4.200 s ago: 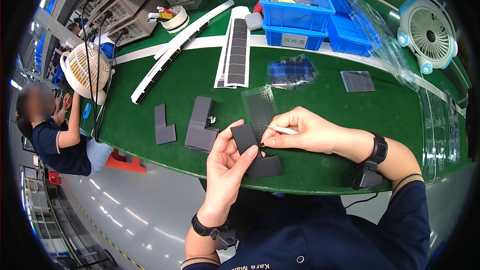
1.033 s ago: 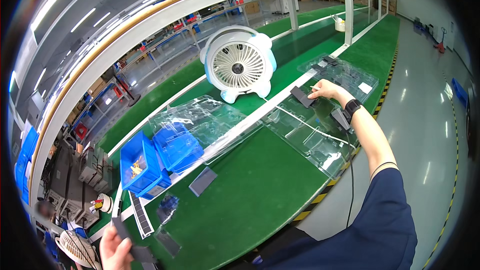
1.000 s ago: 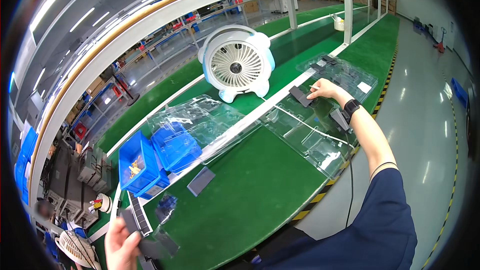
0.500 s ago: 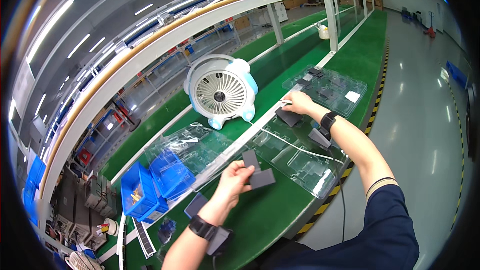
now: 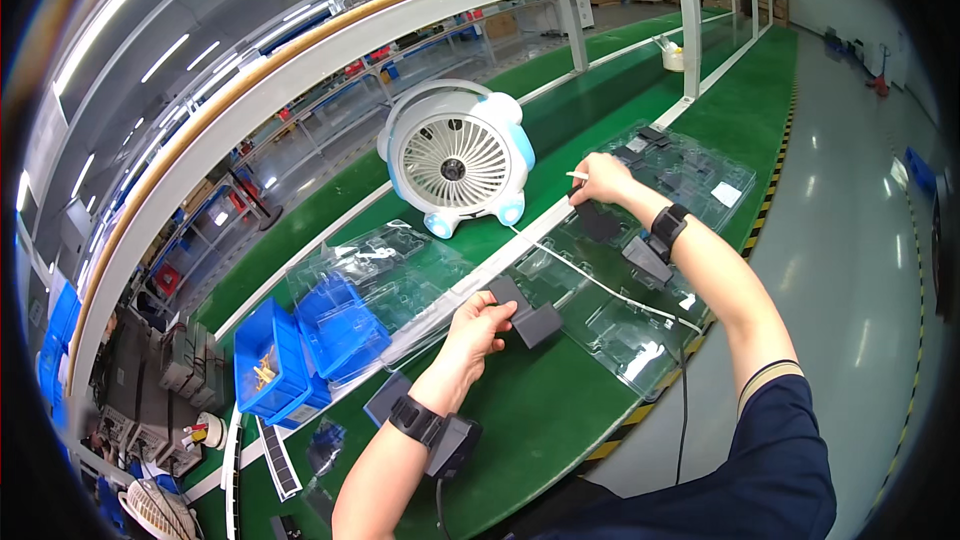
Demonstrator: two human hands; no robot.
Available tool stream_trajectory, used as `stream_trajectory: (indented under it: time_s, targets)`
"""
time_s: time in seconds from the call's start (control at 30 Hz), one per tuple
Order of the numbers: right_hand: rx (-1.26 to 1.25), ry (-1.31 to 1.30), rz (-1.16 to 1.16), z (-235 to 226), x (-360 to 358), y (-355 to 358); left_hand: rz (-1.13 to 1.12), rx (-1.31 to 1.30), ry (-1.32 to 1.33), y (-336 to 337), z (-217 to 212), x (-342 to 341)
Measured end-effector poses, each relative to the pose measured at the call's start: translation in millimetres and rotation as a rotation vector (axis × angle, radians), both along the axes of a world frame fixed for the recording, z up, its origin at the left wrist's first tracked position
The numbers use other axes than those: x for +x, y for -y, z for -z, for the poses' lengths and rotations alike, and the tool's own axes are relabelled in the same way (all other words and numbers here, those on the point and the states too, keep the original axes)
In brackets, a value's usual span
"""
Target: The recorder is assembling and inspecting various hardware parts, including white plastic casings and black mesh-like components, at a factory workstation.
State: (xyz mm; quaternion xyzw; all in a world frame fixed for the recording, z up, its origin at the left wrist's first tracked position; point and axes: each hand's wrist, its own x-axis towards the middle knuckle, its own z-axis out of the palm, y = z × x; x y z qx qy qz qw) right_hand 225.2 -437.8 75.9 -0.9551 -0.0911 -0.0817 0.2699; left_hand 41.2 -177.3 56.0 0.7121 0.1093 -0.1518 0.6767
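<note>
My left hand is closed, thumb and fingers pinching dark grey flat pieces over the green bench. My right hand is closed too, with a thin white stick poking out at the fingertips. Just below its fingers hangs or rests a dark grey square piece; I cannot tell whether the fingers grip it. A round white and light-blue fan stands upright ahead of both hands, its white cable running right across clear plastic trays.
Another clear tray with dark pieces lies beyond my right hand. Blue bins and clear plastic packaging are at the left. A white rail crosses the green bench. A metal post rises at the back.
The whole view has shifted slightly. My left hand has moved a little forward, and the dark grey pieces in it have turned. My right hand has stayed about where it was over the trays.
</note>
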Motion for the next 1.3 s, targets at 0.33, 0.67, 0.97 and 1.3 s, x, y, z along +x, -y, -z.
stream_trajectory:
  time_s: [0.33,0.67,0.97,1.3]
  targets:
    - [0.731,-0.090,0.322,30,-24,40,-0.208,-0.434,0.085,31,27,33]
    - [0.473,0.044,0.236,66,-64,49,-0.153,-0.493,0.098,92,37,19]
    - [0.097,0.087,0.016,54,-89,42,0.284,0.589,0.796,77,43,-19]
    - [0.012,0.110,0.074,58,-85,34,0.332,1.202,1.073,75,51,-7]
